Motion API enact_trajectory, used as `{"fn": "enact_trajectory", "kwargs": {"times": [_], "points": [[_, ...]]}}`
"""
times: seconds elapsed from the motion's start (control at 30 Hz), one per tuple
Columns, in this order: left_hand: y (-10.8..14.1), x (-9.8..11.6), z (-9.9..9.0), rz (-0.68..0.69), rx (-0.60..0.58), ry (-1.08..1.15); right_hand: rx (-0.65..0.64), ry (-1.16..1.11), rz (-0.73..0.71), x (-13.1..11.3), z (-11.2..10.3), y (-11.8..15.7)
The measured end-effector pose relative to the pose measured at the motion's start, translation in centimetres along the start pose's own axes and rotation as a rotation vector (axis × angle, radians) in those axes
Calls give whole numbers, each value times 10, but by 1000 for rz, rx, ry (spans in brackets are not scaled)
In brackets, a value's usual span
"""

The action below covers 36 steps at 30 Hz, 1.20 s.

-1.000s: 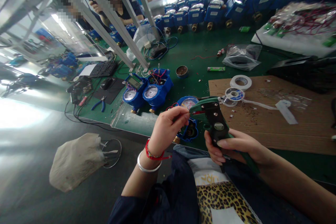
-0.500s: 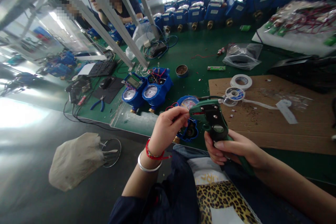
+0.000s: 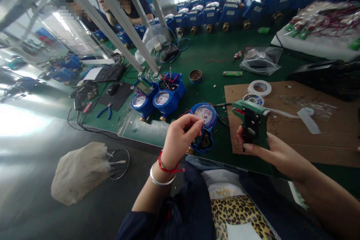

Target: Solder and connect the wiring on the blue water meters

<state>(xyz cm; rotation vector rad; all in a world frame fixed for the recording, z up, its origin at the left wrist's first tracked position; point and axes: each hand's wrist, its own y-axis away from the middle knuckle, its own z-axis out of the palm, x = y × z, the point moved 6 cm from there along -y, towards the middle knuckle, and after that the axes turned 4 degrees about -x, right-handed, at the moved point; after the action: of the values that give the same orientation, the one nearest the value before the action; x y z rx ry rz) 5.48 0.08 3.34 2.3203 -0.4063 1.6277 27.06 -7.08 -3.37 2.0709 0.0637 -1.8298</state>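
My left hand (image 3: 184, 137) is closed in a pinch on a thin red wire (image 3: 204, 120), just over an opened blue water meter (image 3: 213, 117) at the table's front edge. More thin wires run across the meter's dial. My right hand (image 3: 261, 150) grips a green and black wire stripper (image 3: 251, 122), held to the right of the meter with its jaws pointing left. The tool's jaws are apart from the wire. Two more blue meters, one with a display (image 3: 144, 87) and one with its wiring exposed (image 3: 168, 92), stand to the left.
A cardboard sheet (image 3: 292, 138) carries a white tape roll (image 3: 259, 88) and a solder spool (image 3: 253, 100). Behind are a small round tin (image 3: 195, 76), a green battery (image 3: 233, 73) and a row of blue meters (image 3: 211, 13). Blue-handled pliers (image 3: 105, 111) lie left. People sit across the table.
My right hand has drawn the wire stripper away to the right, off the wire. My left hand has stayed nearly in place with the wire pinched.
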Motion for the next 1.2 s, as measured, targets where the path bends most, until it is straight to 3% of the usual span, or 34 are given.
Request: {"fn": "enact_trajectory", "kwargs": {"times": [0.1, 0.2, 0.37, 0.53, 0.77, 1.03, 1.2], "points": [[0, -1, 0, 5, 12, -3, 133, 529, 77, 12, -26, 3], [0, -2, 0, 16, 27, 10, 251, 924, 47, 27, -45, 4], [1, 0, 0, 43, 40, 68, 301, 1218, -11, 57, -57, 3], [1, 1, 0, 55, 38, 95, 341, 1274, -62, 60, -58, 3], [2, 1, 0, 61, 61, 88, 332, 1134, -164, 46, -60, 1], [1, -3, 0, -7, 66, 60, 429, 955, -278, -4, -60, -1], [0, -3, -3, -2, 75, -9, 557, 974, -233, -30, -92, -13]]}}
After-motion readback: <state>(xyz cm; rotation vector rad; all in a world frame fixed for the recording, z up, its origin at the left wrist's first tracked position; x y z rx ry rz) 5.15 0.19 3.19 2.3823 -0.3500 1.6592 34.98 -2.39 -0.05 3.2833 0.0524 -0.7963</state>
